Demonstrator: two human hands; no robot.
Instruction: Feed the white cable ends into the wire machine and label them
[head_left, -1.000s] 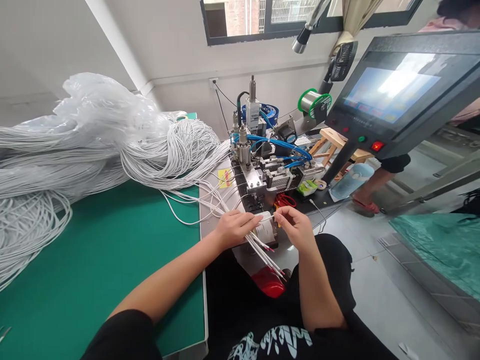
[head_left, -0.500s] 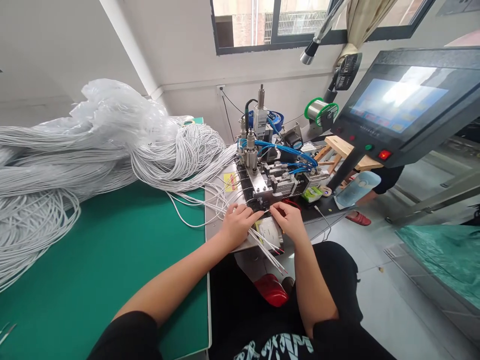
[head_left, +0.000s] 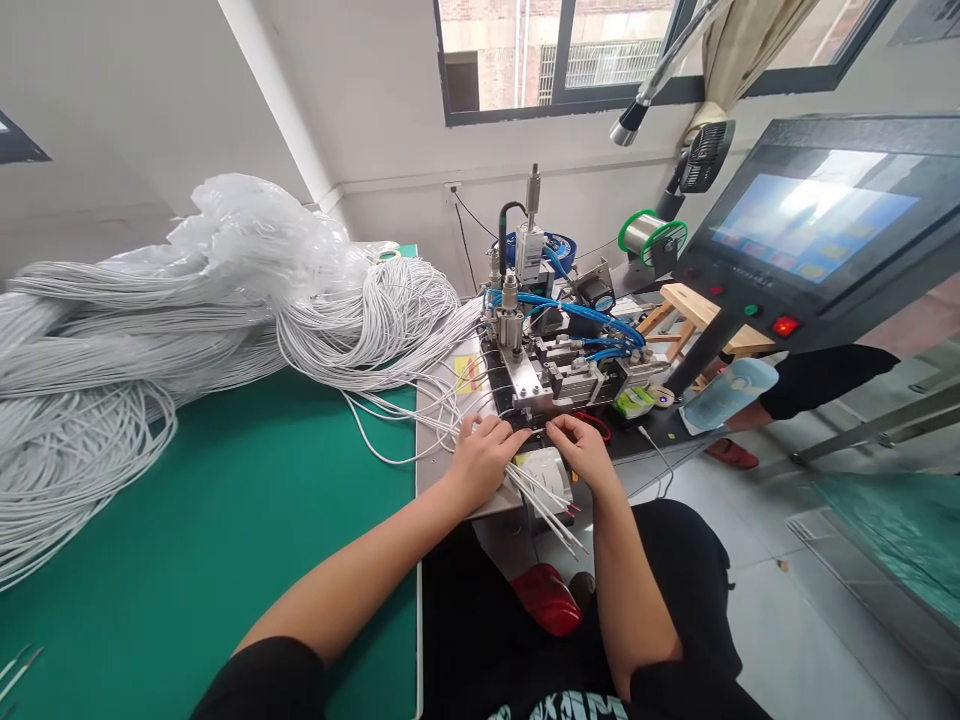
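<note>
At the front of a bench machine [head_left: 525,375] with metal cylinders and blue air tubes, both hands work close together. My left hand [head_left: 484,460] is closed around white cables [head_left: 541,497], whose stripped ends with reddish tips hang past the table edge. Its thumb and index finger reach toward the machine's front. My right hand [head_left: 579,447] pinches the end of one white cable just below the machine head. The fingertips partly hide that cable end. Under the hands sits a rounded white part [head_left: 546,475] with small dark bits on it.
Long bundles of white cable [head_left: 390,315] and clear plastic bags [head_left: 255,235] cover the left of the green table [head_left: 285,500]. A control screen [head_left: 817,225] stands at right, beside a solder wire spool [head_left: 651,235]. Another person's leg [head_left: 825,385] shows behind it.
The camera view has shifted, so the scene sits slightly lower and to the right. Both hands keep nearly the same pose at the machine's front, still on the cables.
</note>
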